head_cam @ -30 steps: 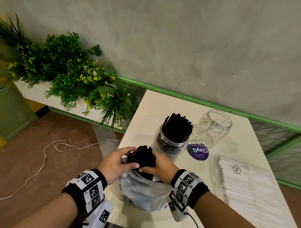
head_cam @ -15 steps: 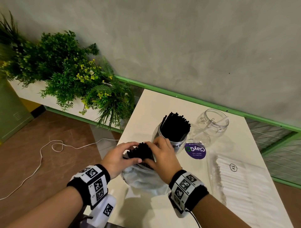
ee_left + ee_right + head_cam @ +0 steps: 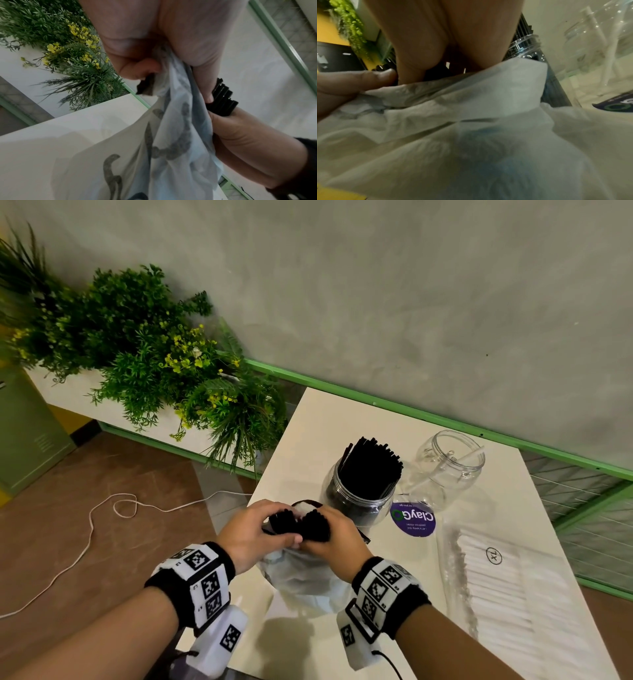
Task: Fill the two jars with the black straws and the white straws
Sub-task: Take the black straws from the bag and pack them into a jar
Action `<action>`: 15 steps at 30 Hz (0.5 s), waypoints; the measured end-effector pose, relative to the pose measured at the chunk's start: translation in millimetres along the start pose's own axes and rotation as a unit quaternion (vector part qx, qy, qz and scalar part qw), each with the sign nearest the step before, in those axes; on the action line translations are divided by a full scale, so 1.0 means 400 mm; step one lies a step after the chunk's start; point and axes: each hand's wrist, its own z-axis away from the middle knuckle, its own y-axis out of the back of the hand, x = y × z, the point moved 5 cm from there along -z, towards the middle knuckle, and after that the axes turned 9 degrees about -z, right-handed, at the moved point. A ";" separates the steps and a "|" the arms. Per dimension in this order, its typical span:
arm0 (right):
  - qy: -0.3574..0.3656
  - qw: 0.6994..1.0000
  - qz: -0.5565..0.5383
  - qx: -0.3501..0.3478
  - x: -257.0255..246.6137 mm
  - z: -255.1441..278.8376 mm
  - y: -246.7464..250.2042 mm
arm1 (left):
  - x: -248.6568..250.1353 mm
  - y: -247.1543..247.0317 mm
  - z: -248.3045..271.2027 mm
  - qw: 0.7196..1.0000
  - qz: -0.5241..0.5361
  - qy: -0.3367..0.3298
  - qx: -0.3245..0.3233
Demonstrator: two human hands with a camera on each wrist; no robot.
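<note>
- The left hand (image 3: 255,537) and the right hand (image 3: 334,537) met over a thin white plastic bag (image 3: 301,577) at the near edge of the counter (image 3: 308,433), each with its fingers curled round part of a bundle of black straws (image 3: 299,523) sticking out of the bag's mouth.
- The bundle looked parted into two clumps, one per hand; the left wrist view showed that hand's fingers gathering bag film along with straws.
- Just beyond the hands stood the near jar (image 3: 358,501), already packed with upright black straws (image 3: 371,465) that rose above its rim. I judged it largely filled, with the held bundle apparently the remainder for it.
- The far jar (image 3: 448,465), right of the first and beside a purple round sticker (image 3: 412,518), was clear and held what seemed a single white straw, so the white half had barely begun.
- The white straws (image 3: 496,587) lay in a clear packet on the counter's right side, untouched by either hand.
- Left to do: lift the black bundle free of the bag, seat it, then load the white ones.
</note>
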 end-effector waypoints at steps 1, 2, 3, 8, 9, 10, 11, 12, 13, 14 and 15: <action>-0.004 1.000 0.010 -0.013 -0.004 0.002 0.001 | 0.003 -0.004 -0.001 1.000 0.008 -0.001 -0.005; -0.005 1.000 0.018 -0.023 -0.010 0.006 0.003 | 0.006 -0.008 -0.002 1.000 0.014 -0.002 -0.006; -0.014 0.999 0.009 -0.029 -0.010 0.008 0.005 | 0.008 -0.012 -0.005 1.000 0.015 -0.002 -0.003; -0.040 0.991 -0.126 -0.025 -0.001 0.022 0.039 | 0.015 -0.016 -0.013 0.999 0.012 -0.007 0.029; -0.044 0.990 -0.132 -0.010 0.003 0.023 0.049 | 0.017 -0.015 -0.013 0.999 0.013 -0.008 0.035; -0.048 0.989 -0.138 0.008 0.002 0.024 0.062 | 0.017 -0.014 -0.013 0.999 0.014 -0.008 0.040; -0.050 0.988 -0.145 0.028 0.001 0.023 0.075 | 0.019 -0.013 -0.013 0.999 0.015 -0.007 0.044; -0.047 0.985 -0.159 0.046 -0.008 0.022 0.087 | 0.018 -0.011 -0.012 0.999 0.016 -0.004 0.048; -0.037 0.981 -0.178 0.066 -0.024 0.022 0.100 | 0.017 -0.008 -0.012 0.998 0.014 -0.002 0.053; -0.020 0.975 -0.201 0.091 -0.042 0.022 0.115 | 0.016 -0.003 -0.013 0.998 0.007 -0.002 0.059; -0.004 0.967 -0.226 0.120 -0.057 0.021 0.131 | 0.015 0.003 -0.012 0.998 -0.002 -0.003 0.064</action>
